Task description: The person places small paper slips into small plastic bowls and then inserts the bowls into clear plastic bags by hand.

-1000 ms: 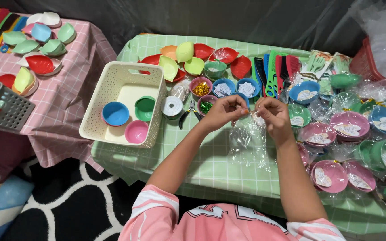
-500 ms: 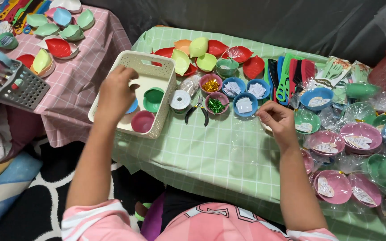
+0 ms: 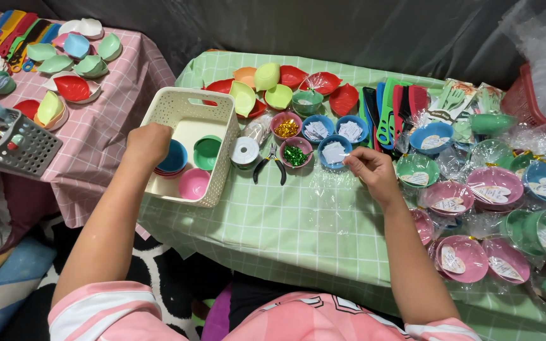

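A blue bowl (image 3: 173, 158) is being gripped by the left hand (image 3: 148, 143) inside the white basket (image 3: 188, 104), the fingers closed over its rim; green and pink bowls (image 3: 194, 183) are still lying loose there beside it. A small white slip (image 3: 335, 152), it seems, is being pinched between the right hand's (image 3: 369, 170) fingertips just near the blue slip dish (image 3: 334, 153). Many wrapped bowls (image 3: 494, 187) are already being stacked at the right; wrapping is judged well along, with the basket's few bowls left.
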